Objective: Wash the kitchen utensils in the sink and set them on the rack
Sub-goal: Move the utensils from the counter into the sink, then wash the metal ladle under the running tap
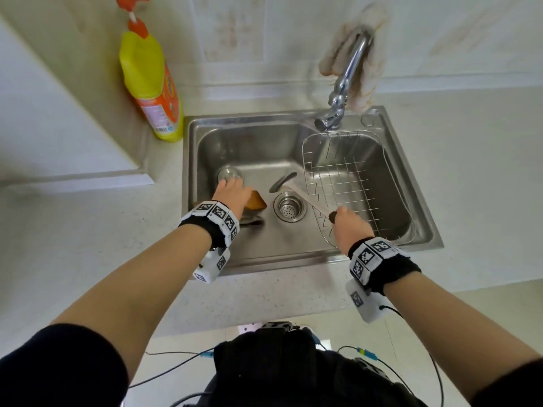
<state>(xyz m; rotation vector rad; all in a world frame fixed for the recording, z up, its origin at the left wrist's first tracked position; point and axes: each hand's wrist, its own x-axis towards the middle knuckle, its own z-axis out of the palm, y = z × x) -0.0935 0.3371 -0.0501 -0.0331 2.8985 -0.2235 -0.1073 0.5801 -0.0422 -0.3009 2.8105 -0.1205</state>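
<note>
In the steel sink (264, 118), my right hand (351, 229) grips the dark handle end of a long utensil (296, 193); its flat head lies near the drain (289, 206). My left hand (232, 193) reaches down at the sink's left side and holds an orange-brown sponge (256, 201). A dark utensil (252, 222) lies under that hand, mostly hidden. A round metal lid-like piece (229, 173) sits just beyond my left fingers. The wire rack (346, 171) fills the sink's right half and holds nothing.
The chrome tap (345, 83) stands at the sink's back right, with a cloth glove (367, 54) hung behind it. A yellow detergent bottle (148, 80) with an orange pump stands on the counter (88, 245) left of the sink.
</note>
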